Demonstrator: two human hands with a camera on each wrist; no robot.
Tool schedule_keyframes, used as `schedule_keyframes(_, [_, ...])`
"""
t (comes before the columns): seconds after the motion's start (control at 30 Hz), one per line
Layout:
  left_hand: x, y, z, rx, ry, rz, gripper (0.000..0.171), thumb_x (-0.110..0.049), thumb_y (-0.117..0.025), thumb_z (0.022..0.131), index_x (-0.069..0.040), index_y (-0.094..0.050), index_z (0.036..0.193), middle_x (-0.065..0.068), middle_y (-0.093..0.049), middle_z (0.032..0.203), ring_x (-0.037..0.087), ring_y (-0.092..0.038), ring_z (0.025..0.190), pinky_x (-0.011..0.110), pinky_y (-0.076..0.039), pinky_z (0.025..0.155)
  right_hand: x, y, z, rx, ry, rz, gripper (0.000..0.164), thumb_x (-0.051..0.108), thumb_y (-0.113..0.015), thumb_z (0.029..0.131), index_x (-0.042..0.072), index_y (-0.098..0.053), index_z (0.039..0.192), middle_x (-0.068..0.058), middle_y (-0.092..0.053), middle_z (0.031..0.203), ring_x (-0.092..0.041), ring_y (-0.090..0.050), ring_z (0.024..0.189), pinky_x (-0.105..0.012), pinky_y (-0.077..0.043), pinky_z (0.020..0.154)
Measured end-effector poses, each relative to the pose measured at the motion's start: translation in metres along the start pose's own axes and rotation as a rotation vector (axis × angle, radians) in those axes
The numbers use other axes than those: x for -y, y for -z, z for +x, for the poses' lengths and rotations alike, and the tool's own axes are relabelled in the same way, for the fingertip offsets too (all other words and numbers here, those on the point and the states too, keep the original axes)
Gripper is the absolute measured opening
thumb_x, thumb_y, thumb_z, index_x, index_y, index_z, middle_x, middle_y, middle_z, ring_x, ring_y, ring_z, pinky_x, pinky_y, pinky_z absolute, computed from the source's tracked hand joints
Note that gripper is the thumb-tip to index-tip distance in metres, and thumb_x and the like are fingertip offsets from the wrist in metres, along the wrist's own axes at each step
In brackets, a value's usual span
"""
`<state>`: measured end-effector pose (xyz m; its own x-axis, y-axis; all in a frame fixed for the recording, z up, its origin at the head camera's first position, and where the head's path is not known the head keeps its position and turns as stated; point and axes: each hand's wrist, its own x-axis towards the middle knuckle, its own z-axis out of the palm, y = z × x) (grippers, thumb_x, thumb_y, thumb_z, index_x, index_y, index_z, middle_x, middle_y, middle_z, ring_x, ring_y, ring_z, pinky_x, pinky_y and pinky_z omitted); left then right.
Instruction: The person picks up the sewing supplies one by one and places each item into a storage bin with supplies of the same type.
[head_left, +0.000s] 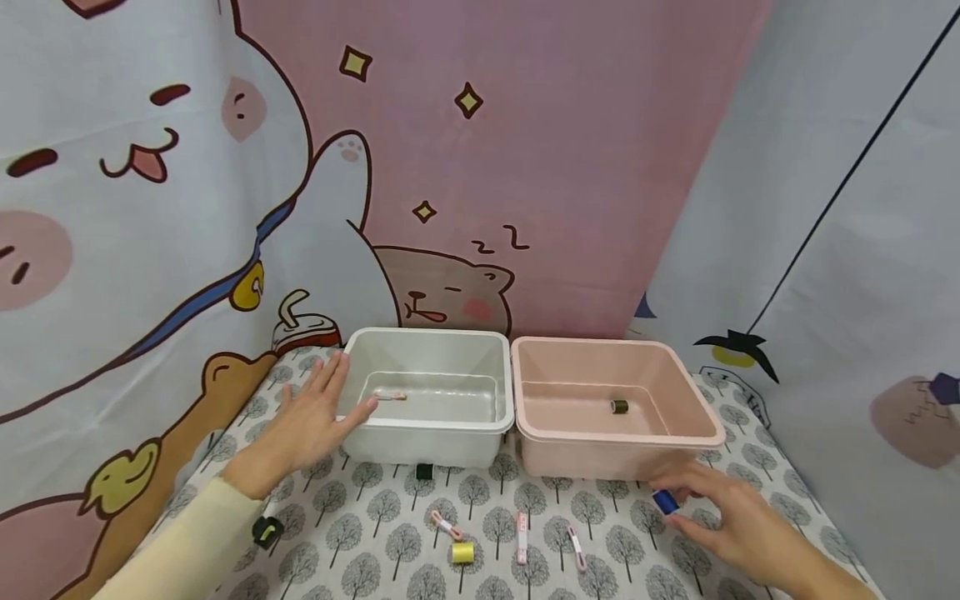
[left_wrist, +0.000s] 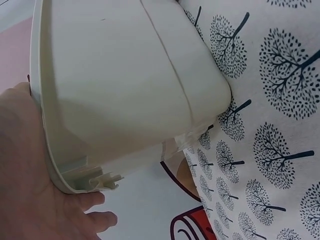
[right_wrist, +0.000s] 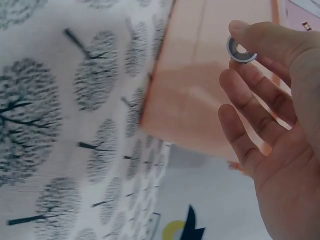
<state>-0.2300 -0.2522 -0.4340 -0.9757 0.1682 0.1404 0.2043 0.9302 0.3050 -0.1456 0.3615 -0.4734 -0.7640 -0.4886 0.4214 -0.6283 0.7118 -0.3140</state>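
Observation:
My right hand (head_left: 720, 517) pinches a blue spool of thread (head_left: 664, 502) between thumb and fingertips, in front of the pink bin (head_left: 592, 458). The right wrist view shows the round, hollow end of the spool (right_wrist: 241, 50), with the other fingers spread loosely. My left hand (head_left: 307, 417) rests on the left rim of the white bin (head_left: 427, 446), its fingers extended. The left wrist view shows the hand (left_wrist: 35, 175) along that rim. A dark green spool (head_left: 619, 407) lies in the pink bin, and a small pink-and-white bundle (head_left: 391, 397) in the white bin.
Before the bins, a yellow spool (head_left: 462, 552) lies on the tree-print cloth (head_left: 345, 533) beside a pink-and-white bundle (head_left: 447, 525). Two more pink-and-white strips (head_left: 522, 537) lie to its right. A small black item (head_left: 424, 472) sits near the white bin. A printed curtain (head_left: 570, 167) hangs behind.

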Motion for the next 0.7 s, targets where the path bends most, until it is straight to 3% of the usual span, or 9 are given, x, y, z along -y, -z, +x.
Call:
schedule_keyframes(0.27, [0.0, 0.003, 0.0, 0.018, 0.001, -0.012, 0.106, -0.076, -0.044, 0.117, -0.001, -0.012, 0.186, 0.021, -0.006, 0.197, 0.057, -0.007, 0.181, 0.096, -0.001, 0.133, 0.022, 0.02, 0.023, -0.052, 0.102, -0.025, 0.073, 0.002, -0.107, 0.075, 0.035, -0.079, 0.135, 0.008, -0.082, 0.128, 0.006, -0.075, 0.096, -0.007, -0.059, 0.083])
schedule_keyframes(0.53, [-0.001, 0.004, 0.001, 0.023, -0.006, -0.011, 0.107, -0.076, -0.045, 0.117, 0.0, -0.012, 0.186, 0.022, -0.004, 0.196, 0.057, -0.007, 0.181, 0.097, -0.001, 0.132, 0.032, 0.04, 0.049, -0.05, 0.128, -0.056, 0.066, 0.004, -0.108, 0.076, 0.03, -0.082, 0.13, 0.021, -0.083, 0.118, 0.007, -0.076, 0.092, -0.008, -0.059, 0.085])
schedule_keyframes(0.7, [-0.001, 0.004, 0.002, 0.02, -0.006, -0.002, 0.105, -0.073, -0.046, 0.118, 0.0, -0.012, 0.186, 0.022, -0.005, 0.196, 0.056, -0.007, 0.181, 0.097, -0.001, 0.132, 0.03, 0.044, 0.064, -0.063, 0.185, -0.046, 0.064, 0.001, -0.107, 0.075, 0.024, -0.082, 0.13, 0.014, -0.086, 0.118, 0.002, -0.08, 0.096, -0.008, -0.063, 0.085])
